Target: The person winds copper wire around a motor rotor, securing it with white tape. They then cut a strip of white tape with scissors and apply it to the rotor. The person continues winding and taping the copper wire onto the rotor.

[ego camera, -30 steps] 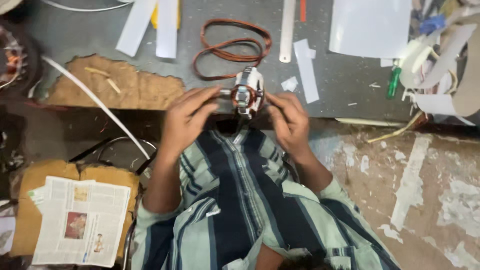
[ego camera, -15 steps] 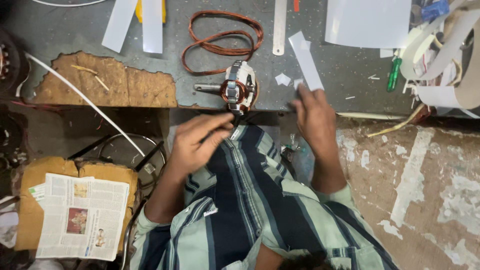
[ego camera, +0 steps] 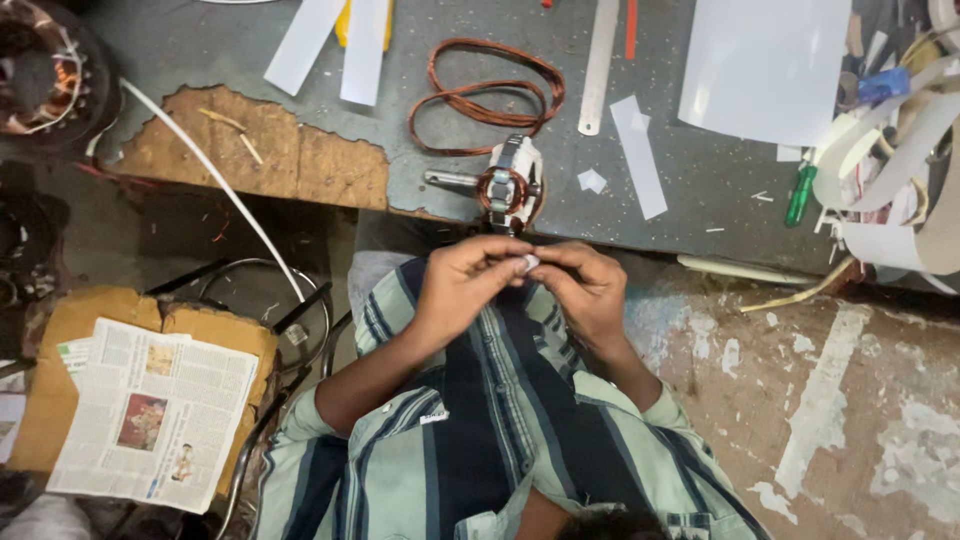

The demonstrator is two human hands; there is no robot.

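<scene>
My left hand (ego camera: pixel 468 283) and my right hand (ego camera: pixel 583 284) meet in front of my chest, just below the table edge. Between their fingertips they pinch a small white paper piece (ego camera: pixel 529 263). A small motor stator (ego camera: pixel 508 187) with copper windings and a metal shaft lies on the grey table (ego camera: pixel 420 170) right above my hands, untouched. A loop of copper wire (ego camera: pixel 487 92) lies beyond it.
White paper strips (ego camera: pixel 638 155), a metal ruler (ego camera: pixel 600 62) and a large white sheet (ego camera: pixel 765 66) lie on the table. A green-handled screwdriver (ego camera: pixel 799 194) sits at right by curled paper rolls. A newspaper (ego camera: pixel 150 412) rests on cardboard at lower left. Another wound stator (ego camera: pixel 38 72) is at top left.
My hands left the stator on the table. My right hand reached to the paper scraps, then both hands came together near my chest with a small white piece.
</scene>
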